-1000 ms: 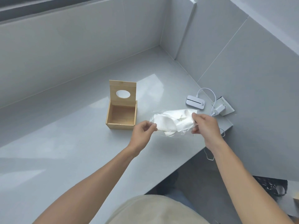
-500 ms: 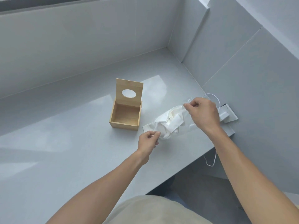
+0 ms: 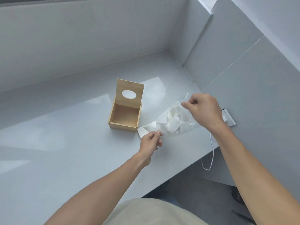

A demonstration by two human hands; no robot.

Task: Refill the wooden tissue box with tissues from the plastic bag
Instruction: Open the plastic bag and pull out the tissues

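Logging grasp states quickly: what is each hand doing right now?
Left hand: fingers pinch the near end of the plastic bag.
Right hand: pinches the bag's far edge, lifted above the counter.

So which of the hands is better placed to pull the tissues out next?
Left, probably. The left hand pinches the tissues at the plastic bag's lower end, nearest the wooden tissue box; the right hand holds the far end.

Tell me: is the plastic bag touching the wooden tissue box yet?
Apart. The head view shows the plastic bag, pinched by both hands, right of the wooden tissue box, with a strip of grey counter visible between them.
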